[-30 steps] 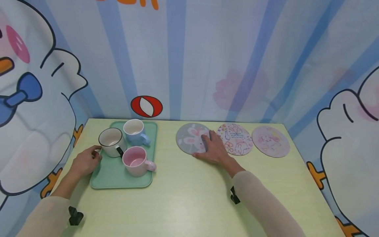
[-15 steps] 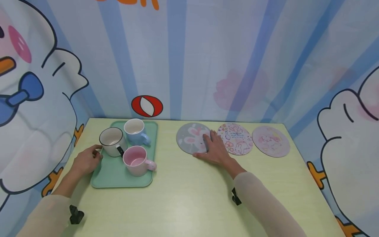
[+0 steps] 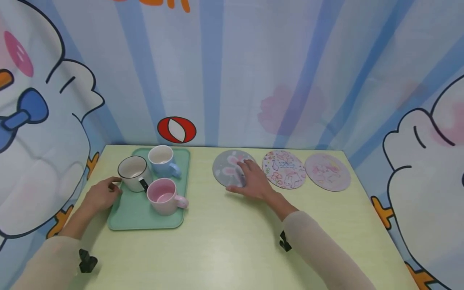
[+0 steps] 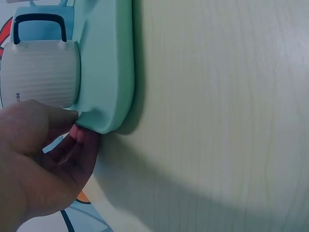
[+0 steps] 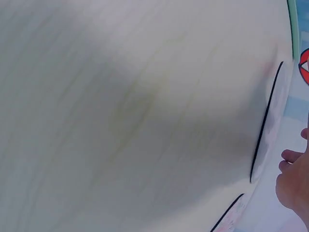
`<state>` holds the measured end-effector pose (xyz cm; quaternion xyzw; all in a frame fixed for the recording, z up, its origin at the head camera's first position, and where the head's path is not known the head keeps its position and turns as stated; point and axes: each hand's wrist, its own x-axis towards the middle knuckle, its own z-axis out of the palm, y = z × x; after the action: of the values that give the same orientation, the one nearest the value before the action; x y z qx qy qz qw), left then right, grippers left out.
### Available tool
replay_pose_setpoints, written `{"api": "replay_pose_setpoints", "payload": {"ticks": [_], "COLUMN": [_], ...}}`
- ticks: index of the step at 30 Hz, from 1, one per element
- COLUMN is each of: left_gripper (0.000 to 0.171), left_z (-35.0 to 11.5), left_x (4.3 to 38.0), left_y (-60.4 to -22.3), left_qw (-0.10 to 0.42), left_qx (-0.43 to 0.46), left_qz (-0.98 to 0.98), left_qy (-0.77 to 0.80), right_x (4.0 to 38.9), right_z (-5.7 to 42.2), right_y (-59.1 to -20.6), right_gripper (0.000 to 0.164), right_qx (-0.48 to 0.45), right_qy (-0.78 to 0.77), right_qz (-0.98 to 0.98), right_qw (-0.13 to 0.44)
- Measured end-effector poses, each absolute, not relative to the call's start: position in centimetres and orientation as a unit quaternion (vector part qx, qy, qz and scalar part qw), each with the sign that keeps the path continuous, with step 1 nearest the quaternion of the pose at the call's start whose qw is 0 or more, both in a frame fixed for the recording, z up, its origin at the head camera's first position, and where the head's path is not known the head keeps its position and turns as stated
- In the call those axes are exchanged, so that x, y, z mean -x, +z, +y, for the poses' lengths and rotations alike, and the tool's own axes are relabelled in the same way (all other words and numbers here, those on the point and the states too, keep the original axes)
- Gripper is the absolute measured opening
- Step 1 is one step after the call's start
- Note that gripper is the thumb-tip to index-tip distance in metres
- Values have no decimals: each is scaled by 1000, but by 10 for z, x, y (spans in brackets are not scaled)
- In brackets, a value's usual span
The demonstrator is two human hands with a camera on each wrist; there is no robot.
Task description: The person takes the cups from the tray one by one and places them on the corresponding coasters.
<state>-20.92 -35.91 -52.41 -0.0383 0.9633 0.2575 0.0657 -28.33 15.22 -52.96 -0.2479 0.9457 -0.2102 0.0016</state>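
Observation:
My left hand [image 3: 102, 195] pinches the left rim of a green tray [image 3: 139, 219], thumb on top and fingers below, as the left wrist view shows. On the tray stand a white mug [image 3: 133, 177] with a dark rim and black handle, a blue mug [image 3: 161, 162] and a pink mug [image 3: 164, 201]. My right hand [image 3: 255, 182] is spread over the right part of a round grey coaster [image 3: 222, 169] with a rabbit print, holding nothing. In the right wrist view its curved fingers [image 5: 292, 155] appear above the flat coaster's edge.
To the right of the grey coaster lie a round floral coaster [image 3: 284, 169] and a round pink coaster [image 3: 328, 172], in one row along the back of the pale wooden table [image 3: 232, 245]. A striped cartoon curtain [image 3: 235, 72] hangs right behind the table edge.
My right hand has risen slightly off the grey coaster, its fingers now more bent. The left hand keeps its hold on the tray. The head view has shifted a little.

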Motion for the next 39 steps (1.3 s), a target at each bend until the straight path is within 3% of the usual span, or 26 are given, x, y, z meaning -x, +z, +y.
{"api": "replay_pose_setpoints", "payload": {"ticks": [26, 39], "left_gripper": [45, 47], "left_z": [-362, -359], "left_x": [215, 217], "left_y": [-521, -521], "left_qw": [84, 86], "left_qx": [36, 27], "left_qz": [962, 960], "left_qy": [257, 263], "right_x": [240, 220], "right_z": [85, 59], "right_y": [-509, -506], "right_gripper": [105, 94], "right_qx": [300, 331], "right_qy": [-327, -370], "right_qz": [889, 856], "right_qw": [112, 146]}}
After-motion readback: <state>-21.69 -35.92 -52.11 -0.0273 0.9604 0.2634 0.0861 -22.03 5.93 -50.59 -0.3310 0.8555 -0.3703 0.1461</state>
